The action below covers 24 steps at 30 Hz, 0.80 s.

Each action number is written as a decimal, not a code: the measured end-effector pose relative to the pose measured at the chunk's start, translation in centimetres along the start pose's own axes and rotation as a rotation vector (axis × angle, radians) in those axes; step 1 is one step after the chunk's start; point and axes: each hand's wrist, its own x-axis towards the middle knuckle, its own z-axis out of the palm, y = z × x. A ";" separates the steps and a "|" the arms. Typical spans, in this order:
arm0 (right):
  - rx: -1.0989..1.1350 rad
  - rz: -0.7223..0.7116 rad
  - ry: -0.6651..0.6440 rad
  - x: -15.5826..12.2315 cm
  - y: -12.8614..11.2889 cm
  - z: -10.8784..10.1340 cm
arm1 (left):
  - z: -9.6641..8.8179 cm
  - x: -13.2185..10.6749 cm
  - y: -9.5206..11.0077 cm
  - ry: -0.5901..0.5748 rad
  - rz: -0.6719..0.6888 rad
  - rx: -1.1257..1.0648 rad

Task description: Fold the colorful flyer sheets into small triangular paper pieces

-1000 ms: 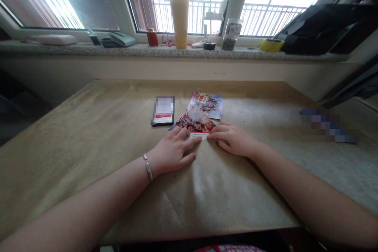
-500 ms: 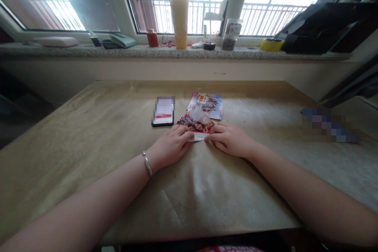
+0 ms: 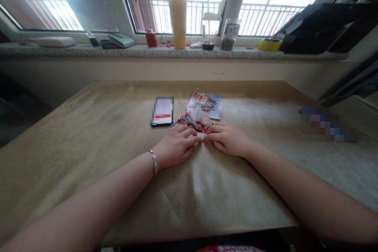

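A printed flyer [image 3: 198, 124] with a colourful picture of people lies in front of me on the table. A narrow white strip [image 3: 202, 135] shows along its near edge, where the paper is turned over. My left hand [image 3: 178, 144] pinches this edge from the left, its fingers bent over the paper. From the right, my right hand [image 3: 228, 138] grips the same edge, thumb and fingers close together. The fingertips of both hands almost meet at the strip and cover much of it. Just behind lies a second printed sheet [image 3: 213, 106], partly overlapped by the flyer.
A phone [image 3: 163, 111] lies left of the flyer. A blurred bluish item [image 3: 327, 125] rests at the table's right side. On the window sill stand a tall yellow drink [image 3: 177, 19], a red bottle [image 3: 151, 38], a clear container [image 3: 229, 35] and a yellow object [image 3: 269, 44].
My left hand has slid right along the flyer's near edge, closer to my right hand. Less of the white strip shows between them. My right hand has barely moved.
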 end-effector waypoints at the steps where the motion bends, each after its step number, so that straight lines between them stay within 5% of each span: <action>1: 0.003 0.001 0.002 0.0 0.0 0.0 | 0.0 0.0 0.0 -0.011 0.000 0.005; 24: 0.015 -0.002 -0.007 -0.2 0.5 0.3 | -1.1 -1.0 -1.0 -0.070 0.072 0.055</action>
